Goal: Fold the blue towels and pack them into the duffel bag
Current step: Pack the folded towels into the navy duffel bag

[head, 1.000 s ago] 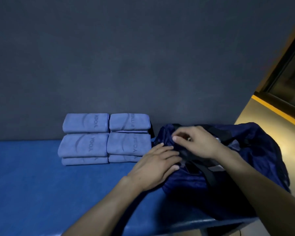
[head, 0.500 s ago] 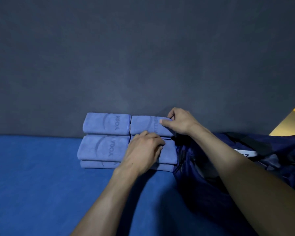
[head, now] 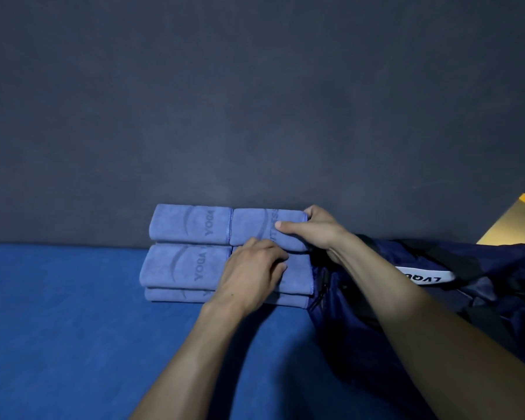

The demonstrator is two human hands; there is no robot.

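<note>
Folded light-blue microfibre towels [head: 191, 247] lay stacked on the blue tabletop [head: 73, 313] against the grey wall, long axes running left-right. The left hand [head: 249, 274] curled its fingers over the front right towel; the right hand [head: 319, 230] pinched the rear right towel's end. The navy fabric duffel bag [head: 437, 298] sat just right.

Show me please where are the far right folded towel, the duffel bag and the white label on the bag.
far right folded towel [head: 255, 227]: head view, on its bare top face.
duffel bag [head: 497, 268]: head view, on its dark fabric side.
white label [head: 428, 275]: head view, on the printed strip.
</note>
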